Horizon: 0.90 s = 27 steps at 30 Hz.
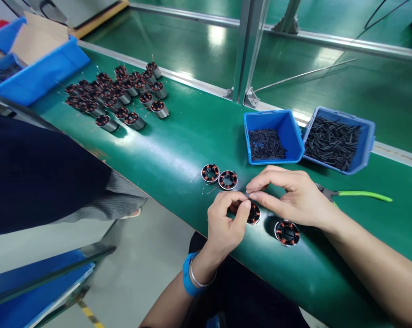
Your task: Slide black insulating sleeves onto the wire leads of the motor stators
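Observation:
My left hand (228,223) is closed at the near edge of the green bench, its thumb and fingers around a motor stator (254,214) with copper windings and a metal rim. My fingers cover part of that stator. Just above it, the fingertips of my right hand (294,196) pinch together close to my left thumb; what lies between them is too small to make out. Two more stators, one (210,173) beside another (228,180), stand to the left with thin wire ends sticking out. A further stator (287,233) sits below my right hand.
Behind my hands are a blue bin (274,136) of thin black sleeves and a second bin (338,141) of thicker ones. Green-handled cutters (363,196) lie right. Many stators (106,93) stand at far left, near a blue crate (38,73). A person's dark-clothed body (45,177) is left.

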Available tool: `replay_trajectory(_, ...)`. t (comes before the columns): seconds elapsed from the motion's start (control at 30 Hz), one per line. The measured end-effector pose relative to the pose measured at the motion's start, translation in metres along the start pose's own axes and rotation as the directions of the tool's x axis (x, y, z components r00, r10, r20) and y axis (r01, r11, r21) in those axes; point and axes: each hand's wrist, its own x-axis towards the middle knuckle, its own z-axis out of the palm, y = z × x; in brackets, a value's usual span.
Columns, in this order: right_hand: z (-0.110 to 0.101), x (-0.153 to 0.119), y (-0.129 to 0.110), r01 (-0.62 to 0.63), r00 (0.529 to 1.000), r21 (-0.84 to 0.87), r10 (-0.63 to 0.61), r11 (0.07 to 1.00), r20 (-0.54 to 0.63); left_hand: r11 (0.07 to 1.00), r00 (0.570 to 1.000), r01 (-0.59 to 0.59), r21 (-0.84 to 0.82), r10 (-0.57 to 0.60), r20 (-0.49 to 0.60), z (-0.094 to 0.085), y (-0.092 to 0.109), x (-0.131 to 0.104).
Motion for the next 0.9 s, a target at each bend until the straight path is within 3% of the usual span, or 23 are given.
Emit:
replay_trajectory(0.13,-0.008,0.000,-0.004,0.055,0.992,-0.072,-0.047,0.996,0.117,0.997,1.000,0.017,-0.075,-0.017,-0.001,0.001,-0.001,-0.001)
replay_trajectory(0.27,-0.025,-0.004,-0.003,-0.096,0.984,-0.264,0.131,0.960,0.119,0.998,0.999,-0.031,-0.047,0.031,0.008,0.000,0.002,0.000)
replay_trajectory(0.33,-0.028,-0.003,0.001,-0.164,0.947,-0.411,0.259,0.897,0.187,0.997,0.997,-0.076,-0.003,0.076,0.006,-0.001,0.003,0.001)
replay_trajectory(0.43,-0.021,0.004,0.006,-0.109,0.844,-0.567,0.377,0.817,0.382,0.994,0.994,-0.107,0.028,0.107,0.006,-0.004,0.004,0.001)
replay_trajectory(0.5,-0.012,0.011,0.007,-0.069,0.794,-0.612,0.415,0.788,0.444,0.995,0.995,-0.100,0.024,0.100,-0.007,-0.006,0.002,-0.002)
replay_trajectory(0.67,-0.001,0.025,0.002,0.025,0.744,-0.681,0.441,0.732,0.502,0.993,0.989,-0.119,-0.011,0.118,-0.085,-0.007,-0.004,-0.010)
replay_trajectory(0.73,-0.005,0.024,0.000,0.055,0.753,-0.688,0.423,0.723,0.504,0.994,0.988,-0.103,-0.036,0.098,-0.117,-0.005,-0.005,-0.012)
replay_trajectory(0.77,-0.008,0.022,-0.001,0.047,0.779,-0.677,0.397,0.734,0.485,0.995,0.989,-0.075,-0.061,0.066,-0.134,-0.005,-0.005,-0.013)
replay_trajectory(0.9,-0.022,0.011,-0.006,0.010,0.950,-0.514,0.152,0.858,0.271,0.996,0.986,0.006,-0.083,-0.020,-0.168,-0.003,-0.001,-0.011)
